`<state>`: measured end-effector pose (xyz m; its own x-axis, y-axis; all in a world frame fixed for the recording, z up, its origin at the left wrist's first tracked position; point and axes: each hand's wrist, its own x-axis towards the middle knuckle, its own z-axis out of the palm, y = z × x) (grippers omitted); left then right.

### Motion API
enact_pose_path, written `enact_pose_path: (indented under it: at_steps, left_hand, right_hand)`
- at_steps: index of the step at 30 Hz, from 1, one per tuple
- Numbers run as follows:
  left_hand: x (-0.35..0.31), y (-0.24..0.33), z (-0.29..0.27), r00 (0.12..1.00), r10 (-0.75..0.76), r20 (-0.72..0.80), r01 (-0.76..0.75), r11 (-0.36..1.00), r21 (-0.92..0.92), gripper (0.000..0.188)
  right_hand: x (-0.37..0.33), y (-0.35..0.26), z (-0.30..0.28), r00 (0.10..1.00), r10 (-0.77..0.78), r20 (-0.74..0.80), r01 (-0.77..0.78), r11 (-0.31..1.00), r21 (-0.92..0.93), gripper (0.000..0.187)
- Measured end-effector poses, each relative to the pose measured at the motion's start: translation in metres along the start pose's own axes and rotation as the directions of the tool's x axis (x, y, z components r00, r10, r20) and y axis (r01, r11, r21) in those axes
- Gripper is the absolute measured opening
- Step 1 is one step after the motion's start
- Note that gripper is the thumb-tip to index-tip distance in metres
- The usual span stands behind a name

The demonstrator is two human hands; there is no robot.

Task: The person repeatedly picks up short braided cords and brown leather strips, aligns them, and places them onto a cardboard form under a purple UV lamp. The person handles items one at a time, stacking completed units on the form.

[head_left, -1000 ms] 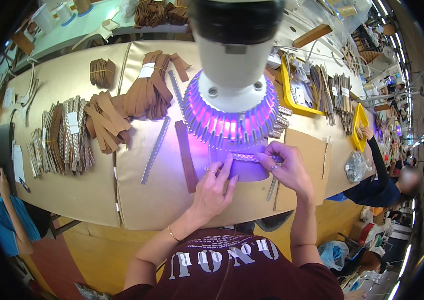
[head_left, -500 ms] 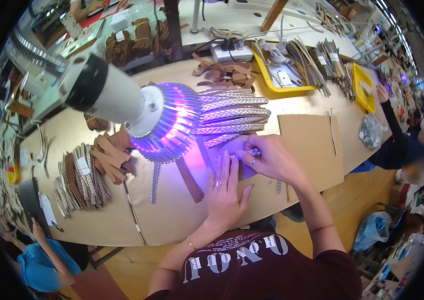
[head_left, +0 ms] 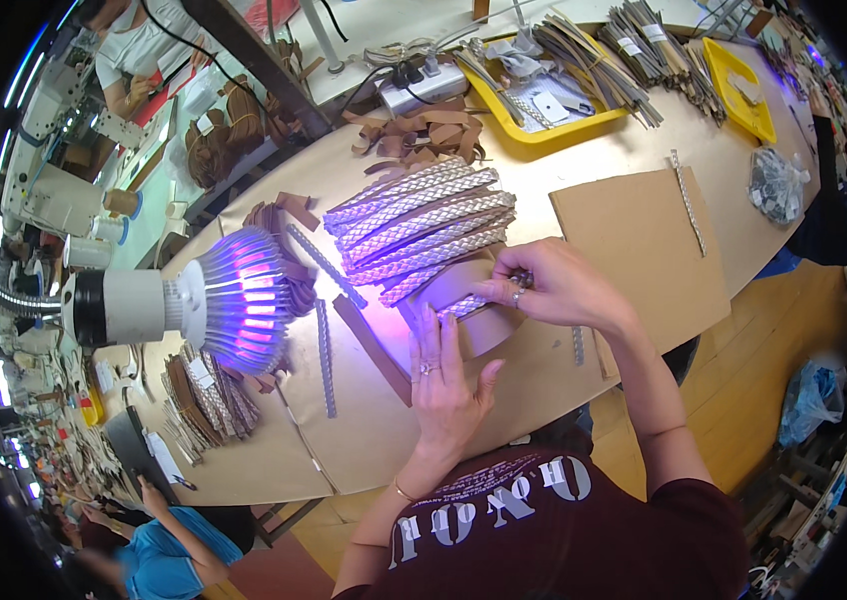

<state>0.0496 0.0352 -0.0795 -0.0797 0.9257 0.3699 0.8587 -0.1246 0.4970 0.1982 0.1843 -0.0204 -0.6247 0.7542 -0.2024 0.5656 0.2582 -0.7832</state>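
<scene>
My left hand (head_left: 447,385) lies flat, fingers outstretched, its fingertips on a narrow braided strip (head_left: 466,306). The strip rests on a smooth tan piece of material (head_left: 494,332). From the right, my right hand (head_left: 569,290) pinches the strip between thumb and fingers, with part of it curled up inside the hand. Just beyond both hands lies a thick bundle of silvery braided straps (head_left: 424,220). A flat brown strip (head_left: 374,350) is left of my left hand, and a single braided strip (head_left: 326,360) lies farther left.
A lit lamp (head_left: 234,300) with a finned head stands at the left. Cardboard (head_left: 634,240) lies at the right, carrying one braided strip. Behind are brown scraps (head_left: 424,135), a power strip (head_left: 424,90) and a yellow tray (head_left: 534,140). Other people sit around the table.
The view has turned and shifted, so the lamp now appears farther left and uncovers the braided bundle. Both hands stay at the strip; the right hand's pinch has lifted slightly.
</scene>
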Motion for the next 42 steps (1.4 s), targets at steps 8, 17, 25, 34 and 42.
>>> enact_pose_path:
  at_steps: [8,17,25,34,42]
  left_hand:
    - [0.001,0.003,-0.002,1.000,-0.021,0.010,0.020,0.999,0.051,0.074]
    - [0.002,0.011,-0.013,0.994,-0.093,0.062,0.095,0.995,-0.031,0.064]
    - [-0.003,0.012,-0.021,0.988,-0.103,0.114,0.106,0.994,-0.026,0.074]
    - [0.003,0.014,-0.011,0.991,-0.076,0.112,0.070,0.996,0.053,0.067]
    - [0.007,0.015,-0.012,0.989,0.005,0.146,-0.043,0.965,0.257,0.059]
  right_hand:
    - [-0.002,0.005,0.007,0.997,0.073,-0.019,-0.074,0.997,-0.035,0.045]
    - [-0.015,0.016,0.013,0.987,0.155,-0.037,-0.139,0.950,0.279,0.039]
    - [-0.013,-0.011,0.022,0.992,0.087,-0.087,-0.066,0.974,0.217,0.029]
    - [-0.014,0.006,0.001,0.988,0.132,-0.078,-0.112,0.969,0.222,0.036]
    - [-0.011,0.025,0.013,0.980,0.181,-0.084,-0.139,0.922,0.362,0.041]
